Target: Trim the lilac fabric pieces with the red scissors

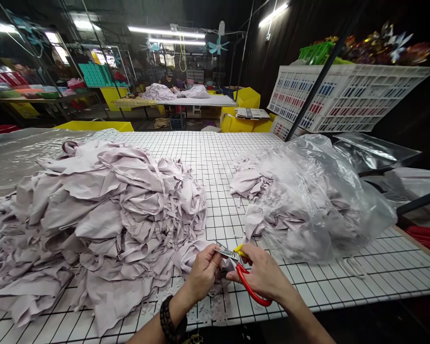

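A white table covered in a black grid (217, 191) carried a big heap of pale mauve garments (103, 200) on the left. On the right sat a translucent plastic bag (318, 200) over more mauve cloth. Between them, near the front edge, the right hand (263, 272) gripped red-and-yellow-handled scissors (235, 257), blades pointing left. The left hand (203, 272), fingers pinched on a mauve fabric piece (190, 253), was right beside the blade tips. A dark beaded bracelet (166, 316) circled the left wrist; tiny clippings (209, 309) lay below.

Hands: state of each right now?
Left hand: closed, seemingly pinching pale cloth.
Right hand: closed, holding scissors by the handles.
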{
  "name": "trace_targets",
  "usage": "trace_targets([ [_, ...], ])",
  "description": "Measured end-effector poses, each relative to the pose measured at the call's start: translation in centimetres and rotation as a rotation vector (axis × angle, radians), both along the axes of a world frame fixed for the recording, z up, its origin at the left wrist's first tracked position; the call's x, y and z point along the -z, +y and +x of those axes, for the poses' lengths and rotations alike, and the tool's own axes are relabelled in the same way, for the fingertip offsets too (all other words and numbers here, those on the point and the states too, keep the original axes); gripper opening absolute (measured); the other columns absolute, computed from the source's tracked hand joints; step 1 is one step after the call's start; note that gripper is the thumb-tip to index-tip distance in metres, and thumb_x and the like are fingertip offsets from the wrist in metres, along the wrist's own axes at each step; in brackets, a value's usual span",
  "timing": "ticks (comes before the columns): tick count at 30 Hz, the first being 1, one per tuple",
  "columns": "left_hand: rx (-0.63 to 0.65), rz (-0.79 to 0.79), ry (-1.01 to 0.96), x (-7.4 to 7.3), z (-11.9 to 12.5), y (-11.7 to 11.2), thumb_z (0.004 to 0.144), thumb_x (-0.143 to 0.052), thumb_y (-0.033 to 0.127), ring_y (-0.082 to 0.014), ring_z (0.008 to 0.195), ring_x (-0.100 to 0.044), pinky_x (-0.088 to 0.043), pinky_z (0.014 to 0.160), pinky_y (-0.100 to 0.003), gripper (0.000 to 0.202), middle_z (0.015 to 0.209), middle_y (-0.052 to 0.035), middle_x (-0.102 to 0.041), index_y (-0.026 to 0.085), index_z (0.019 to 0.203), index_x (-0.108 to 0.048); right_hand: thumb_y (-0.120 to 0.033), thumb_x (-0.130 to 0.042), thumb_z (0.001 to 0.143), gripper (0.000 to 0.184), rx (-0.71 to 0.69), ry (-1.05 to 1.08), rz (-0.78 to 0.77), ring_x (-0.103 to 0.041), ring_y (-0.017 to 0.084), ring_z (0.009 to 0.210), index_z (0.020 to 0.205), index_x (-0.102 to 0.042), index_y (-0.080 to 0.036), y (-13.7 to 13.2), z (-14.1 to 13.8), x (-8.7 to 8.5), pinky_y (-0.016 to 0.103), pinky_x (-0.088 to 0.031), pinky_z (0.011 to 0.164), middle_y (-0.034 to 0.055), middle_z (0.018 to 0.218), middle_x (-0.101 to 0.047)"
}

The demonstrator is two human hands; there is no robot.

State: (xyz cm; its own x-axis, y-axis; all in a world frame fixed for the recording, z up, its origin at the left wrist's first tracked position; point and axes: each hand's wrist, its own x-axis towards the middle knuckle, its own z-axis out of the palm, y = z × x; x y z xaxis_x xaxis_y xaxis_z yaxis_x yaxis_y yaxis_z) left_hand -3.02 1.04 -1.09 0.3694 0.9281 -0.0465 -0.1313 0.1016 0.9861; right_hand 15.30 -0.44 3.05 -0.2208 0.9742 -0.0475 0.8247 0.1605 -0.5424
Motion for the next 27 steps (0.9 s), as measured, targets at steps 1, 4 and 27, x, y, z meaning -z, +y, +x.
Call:
trace_targets([
  [1,0.004,-0.002,-0.002,0.0,0.0,0.0,0.09,-0.049,0.041,-0.0053,0.044,-0.034,-0.025,0.044,-0.018,0.028,0.054,0.0058,-0.041,0.016,0.077,-0.051,-0.047,-0.065,0.072,0.032,-0.003,-0.005,0.001,-0.046,0.014,0.062,0.071,-0.046,-0.022,0.0,0.0,0.0,0.025,-0.03,0.055,-0.0025,0.071,-0.055],
  [4,0.016,-0.024,-0.018,0.1,-0.2,0.0,0.09,-0.049,0.041,-0.0049,0.043,-0.034,-0.025,0.043,-0.019,0.029,0.055,0.0057,-0.042,0.016,0.078,-0.052,-0.049,-0.063,0.073,0.032,-0.002,-0.021,0.002,-0.046,0.014,0.061,0.07,-0.046,-0.022,-0.1,0.0,-0.1,0.025,-0.029,0.054,-0.0027,0.069,-0.055],
  [27,-0.108,0.421,0.888,1.4,-2.3,0.1,0.07,-0.068,0.039,-0.0336,0.115,-0.043,-0.035,0.094,-0.046,0.046,0.126,-0.0144,-0.049,0.019,0.11,-0.058,-0.049,-0.062,0.074,0.035,0.239,0.268,-0.095,-0.041,0.012,0.053,0.061,-0.044,-0.021,0.5,3.4,2.4,0.023,-0.032,0.049,-0.0048,0.055,-0.044],
])
